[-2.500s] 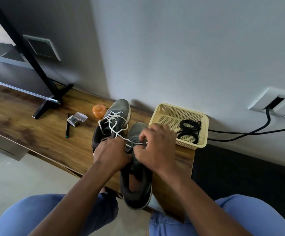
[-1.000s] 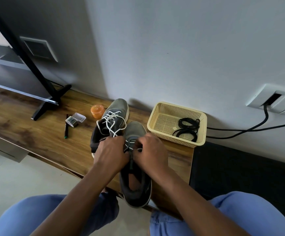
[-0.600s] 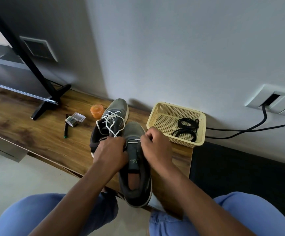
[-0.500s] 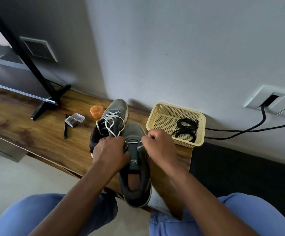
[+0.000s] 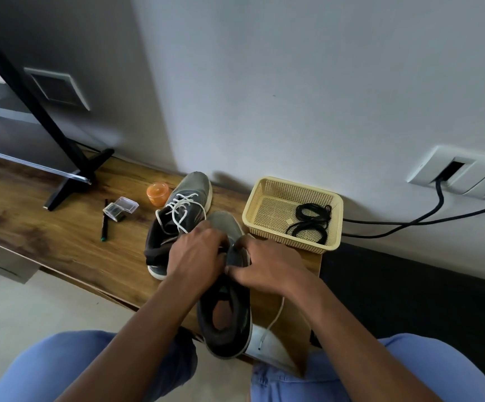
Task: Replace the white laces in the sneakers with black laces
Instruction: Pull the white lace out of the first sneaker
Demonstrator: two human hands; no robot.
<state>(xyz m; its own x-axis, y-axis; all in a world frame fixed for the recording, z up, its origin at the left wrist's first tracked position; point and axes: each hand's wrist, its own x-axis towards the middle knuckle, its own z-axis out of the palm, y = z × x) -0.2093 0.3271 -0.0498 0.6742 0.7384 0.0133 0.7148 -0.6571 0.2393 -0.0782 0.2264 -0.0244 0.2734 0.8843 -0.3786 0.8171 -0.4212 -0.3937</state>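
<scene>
On the wooden shelf (image 5: pixel 61 242) by the wall we see two grey sneakers side by side. At the near sneaker (image 5: pixel 225 303), whose heel hangs over the shelf's front edge, we find both hands over the tongue: the left hand (image 5: pixel 196 261) has its fingers curled down over the eyelet area, and the right hand (image 5: pixel 267 266) is curled beside it with the thumb pointing inward. We cannot tell exactly what either hand pinches, since the fingertips are hidden. A loose white lace (image 5: pixel 274 316) trails down from under the right hand, past the shelf edge. The far sneaker (image 5: pixel 181 217) sits just behind and to the left, with its own white lace loosely threaded. To the right, a yellow basket (image 5: pixel 264 204) holds the coiled black laces (image 5: pixel 311 223). Left of the shoes lie an orange jar (image 5: pixel 157 193), a small clear box (image 5: pixel 119 208) and a pen (image 5: pixel 104 224)
</scene>
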